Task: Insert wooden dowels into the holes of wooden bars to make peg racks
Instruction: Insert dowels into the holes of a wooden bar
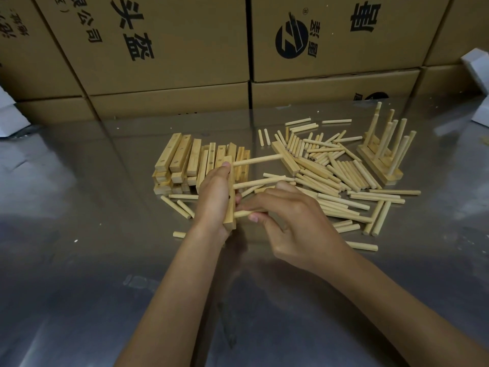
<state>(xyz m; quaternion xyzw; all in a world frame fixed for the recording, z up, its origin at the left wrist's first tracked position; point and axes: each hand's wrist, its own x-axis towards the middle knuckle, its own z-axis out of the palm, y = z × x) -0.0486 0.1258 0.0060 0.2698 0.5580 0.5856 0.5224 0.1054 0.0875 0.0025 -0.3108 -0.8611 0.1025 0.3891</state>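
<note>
the bar [229, 197] stands on end just above the desk [79, 234], mid-scene, gripped in the left hand [215, 200], thumb on its top. two dowels [255, 161] stick out of it to the right. the right hand [293, 221] pinches a third dowel [244, 213] between thumb and fingers [250, 207], its tip at the bar's low end. a stack of bars [182, 160] lies just behind, loose dowels [344, 178] spread to the right, finished racks [383, 152] far right. boxes [169, 43] wall the far edge. bare desk lies near and left.
</note>
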